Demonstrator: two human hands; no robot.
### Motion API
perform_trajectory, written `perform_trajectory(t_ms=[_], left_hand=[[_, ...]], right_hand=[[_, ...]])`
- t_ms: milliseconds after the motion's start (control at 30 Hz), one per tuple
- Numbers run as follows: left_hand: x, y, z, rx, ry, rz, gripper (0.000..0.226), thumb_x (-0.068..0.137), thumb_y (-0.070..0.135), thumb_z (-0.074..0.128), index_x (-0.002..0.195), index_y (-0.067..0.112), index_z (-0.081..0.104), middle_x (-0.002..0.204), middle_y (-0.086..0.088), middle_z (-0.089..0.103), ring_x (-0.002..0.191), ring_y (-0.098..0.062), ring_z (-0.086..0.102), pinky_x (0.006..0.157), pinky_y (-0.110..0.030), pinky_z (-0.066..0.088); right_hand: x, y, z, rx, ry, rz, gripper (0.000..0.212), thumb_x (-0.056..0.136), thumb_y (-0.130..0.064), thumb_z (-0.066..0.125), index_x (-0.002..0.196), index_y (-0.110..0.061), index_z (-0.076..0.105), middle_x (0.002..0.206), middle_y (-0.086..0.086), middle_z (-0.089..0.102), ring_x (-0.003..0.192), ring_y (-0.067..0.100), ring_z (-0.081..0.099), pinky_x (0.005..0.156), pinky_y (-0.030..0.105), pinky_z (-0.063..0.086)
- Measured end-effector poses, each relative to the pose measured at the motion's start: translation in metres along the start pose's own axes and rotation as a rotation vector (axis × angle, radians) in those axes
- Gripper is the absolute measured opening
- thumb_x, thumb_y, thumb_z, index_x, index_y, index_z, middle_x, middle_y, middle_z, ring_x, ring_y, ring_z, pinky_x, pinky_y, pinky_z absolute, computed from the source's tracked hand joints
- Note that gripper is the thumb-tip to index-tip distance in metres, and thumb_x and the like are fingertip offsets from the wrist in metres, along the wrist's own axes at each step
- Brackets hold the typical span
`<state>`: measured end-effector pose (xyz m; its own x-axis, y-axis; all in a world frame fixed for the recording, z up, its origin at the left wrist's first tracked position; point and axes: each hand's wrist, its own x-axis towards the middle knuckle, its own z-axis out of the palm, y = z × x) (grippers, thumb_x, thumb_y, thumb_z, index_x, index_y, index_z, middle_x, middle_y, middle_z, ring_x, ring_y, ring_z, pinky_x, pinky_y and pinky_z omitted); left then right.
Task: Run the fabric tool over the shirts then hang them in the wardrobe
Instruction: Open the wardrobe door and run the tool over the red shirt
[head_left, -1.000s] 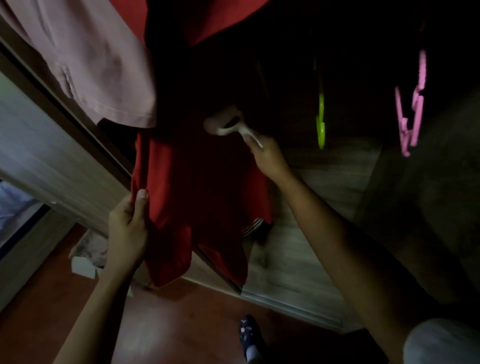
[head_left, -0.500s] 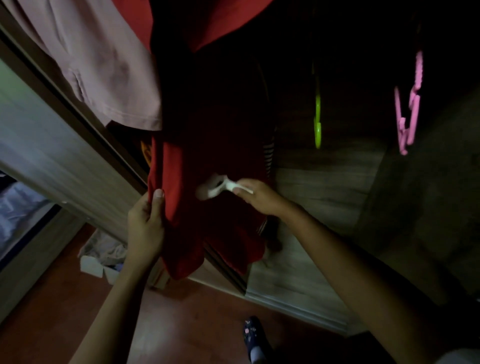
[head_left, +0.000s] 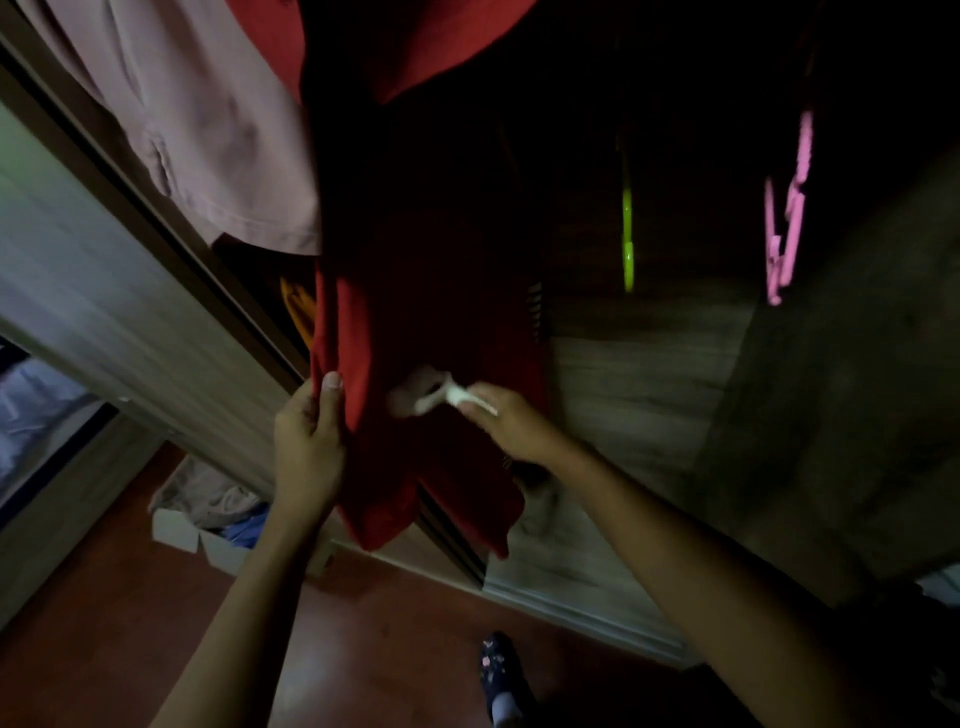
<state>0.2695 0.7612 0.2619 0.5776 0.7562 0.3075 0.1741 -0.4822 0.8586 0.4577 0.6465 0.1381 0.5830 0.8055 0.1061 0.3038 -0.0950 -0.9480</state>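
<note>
A red shirt (head_left: 415, 291) hangs in the open wardrobe, its hem near the floor edge. My left hand (head_left: 311, 436) pinches the shirt's left edge with the thumb on top. In my right hand (head_left: 511, 423) is the handle of a white fabric tool (head_left: 431, 397), whose blurred head lies against the lower front of the red shirt. A pale pink shirt (head_left: 208, 130) hangs to the left of the red one, partly over it.
A green hanger (head_left: 627, 234) and a pink hanger (head_left: 784, 228) hang in the dark wardrobe interior. A wood-grain sliding door (head_left: 104, 312) stands at left. A white box of clothes (head_left: 208, 519) sits on the reddish floor. My foot (head_left: 498, 675) is below.
My right hand has drawn the fabric tool down the red shirt, from the upper middle to the lower part. My left hand has stayed on the shirt's left edge.
</note>
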Motion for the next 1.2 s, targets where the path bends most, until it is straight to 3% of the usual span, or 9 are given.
perform_trajectory(t_ms=[100,233,333,500,633,767,967,1067,1200], left_hand=[[-0.002,0.002,0.004,0.021,-0.029,0.011,0.049,0.106,0.045,0.039,0.098,0.005,0.065,0.09,-0.028,0.068,0.078,-0.047,0.065,0.065,-0.056,0.054],[-0.006,0.004,0.01,0.026,-0.038,0.024,0.044,0.108,0.034,0.038,0.092,0.001,0.063,0.08,-0.029,0.064,0.06,-0.026,0.057,0.054,-0.034,0.046],[-0.006,0.002,0.014,0.002,-0.028,0.032,0.041,0.108,0.03,0.04,0.088,0.003,0.062,0.071,-0.014,0.06,0.055,-0.009,0.052,0.05,-0.021,0.041],[-0.005,-0.007,0.017,-0.051,-0.041,0.051,0.041,0.108,0.031,0.042,0.093,0.0,0.064,0.079,-0.02,0.066,0.068,-0.019,0.059,0.061,-0.037,0.047],[-0.008,-0.001,0.023,-0.059,-0.046,0.048,0.032,0.108,0.029,0.042,0.091,0.015,0.066,0.076,0.003,0.065,0.063,-0.001,0.058,0.058,-0.02,0.046],[-0.006,0.0,0.024,-0.052,-0.029,0.053,0.036,0.108,0.028,0.042,0.077,0.018,0.059,0.067,0.001,0.056,0.056,-0.005,0.05,0.053,-0.024,0.041],[-0.006,-0.005,0.021,-0.049,-0.069,0.071,0.038,0.108,0.029,0.041,0.082,0.009,0.059,0.07,-0.003,0.053,0.059,-0.009,0.048,0.055,-0.025,0.039],[-0.004,-0.011,0.02,-0.073,-0.106,0.083,0.041,0.108,0.031,0.04,0.084,0.004,0.058,0.071,-0.007,0.052,0.06,-0.014,0.049,0.057,-0.029,0.041],[-0.001,-0.013,0.022,-0.102,-0.147,0.121,0.037,0.109,0.029,0.04,0.076,0.022,0.053,0.065,0.005,0.049,0.056,-0.004,0.046,0.055,-0.021,0.04]], right_hand=[[-0.024,0.036,0.027,-0.096,-0.115,0.139,0.042,0.1,-0.035,0.055,0.131,-0.006,0.059,0.128,0.007,0.063,0.118,0.018,0.058,0.099,0.027,0.042],[-0.019,0.025,0.011,-0.05,-0.063,0.117,0.029,0.101,-0.032,0.055,0.113,-0.008,0.065,0.09,-0.011,0.059,0.077,-0.009,0.055,0.075,0.016,0.04],[0.003,-0.023,-0.027,-0.007,0.072,0.03,0.018,0.101,-0.023,0.054,0.084,-0.025,0.06,0.067,-0.012,0.049,0.053,-0.01,0.049,0.054,0.01,0.034],[0.025,-0.093,-0.07,0.225,0.254,-0.068,0.017,0.104,-0.032,0.047,0.095,-0.024,0.06,0.063,-0.008,0.045,0.043,-0.004,0.042,0.046,0.016,0.033],[0.023,-0.086,-0.055,0.164,0.252,-0.097,0.019,0.102,-0.035,0.048,0.093,-0.023,0.06,0.064,-0.012,0.047,0.05,-0.001,0.043,0.05,0.024,0.034],[-0.002,-0.031,-0.009,0.05,0.171,0.032,0.02,0.102,-0.027,0.052,0.083,-0.022,0.056,0.065,-0.01,0.047,0.048,-0.004,0.044,0.054,0.022,0.033],[-0.055,0.013,0.03,-0.004,0.02,0.217,0.023,0.103,-0.034,0.049,0.081,-0.036,0.054,0.074,-0.014,0.054,0.061,-0.012,0.053,0.064,0.015,0.037],[-0.062,0.009,0.033,-0.008,0.071,0.241,0.025,0.103,-0.035,0.049,0.078,-0.034,0.054,0.071,-0.011,0.054,0.062,-0.001,0.051,0.063,0.021,0.039],[-0.061,-0.008,0.029,0.056,0.215,0.268,0.027,0.102,-0.035,0.051,0.082,-0.017,0.056,0.064,-0.002,0.053,0.048,0.007,0.045,0.052,0.026,0.038]])
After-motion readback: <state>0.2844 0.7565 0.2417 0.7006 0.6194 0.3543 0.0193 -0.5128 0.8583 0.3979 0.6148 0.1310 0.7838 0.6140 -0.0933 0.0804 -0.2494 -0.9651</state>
